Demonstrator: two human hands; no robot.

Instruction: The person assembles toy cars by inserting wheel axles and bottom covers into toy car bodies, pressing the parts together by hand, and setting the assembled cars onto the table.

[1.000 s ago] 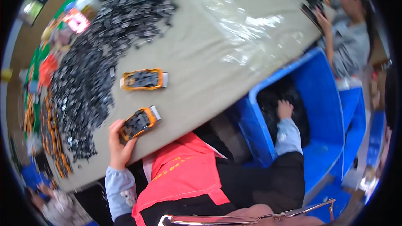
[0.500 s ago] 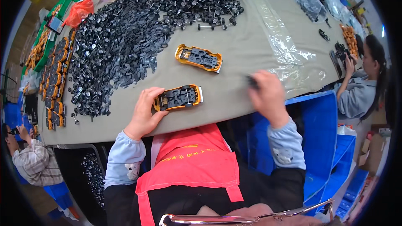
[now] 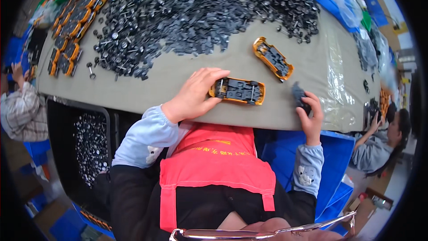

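My left hand (image 3: 196,91) is closed round the left end of an orange toy car (image 3: 240,90), which lies upside down near the table's front edge. Its black underside faces up, with dark wheels at its right end. To the right, my right hand (image 3: 313,114) pinches a small dark grey piece (image 3: 298,93), smeared by motion, so its kind cannot be made out. A second orange toy car (image 3: 273,58), also belly up and set at a slant, rests farther back, touched by neither hand.
A heap of black wheels on axles and small flat dark pieces (image 3: 196,22) covers the far table. Orange car bodies (image 3: 82,11) stand in rows at left. A black bin of wheels (image 3: 91,143) and a blue crate (image 3: 330,151) flank me. Another person (image 3: 379,143) works at right.
My view has turned, shifting the table's contents. My right hand has come lower and closer to the table, still with the dark piece. My left hand stays on the toy car.
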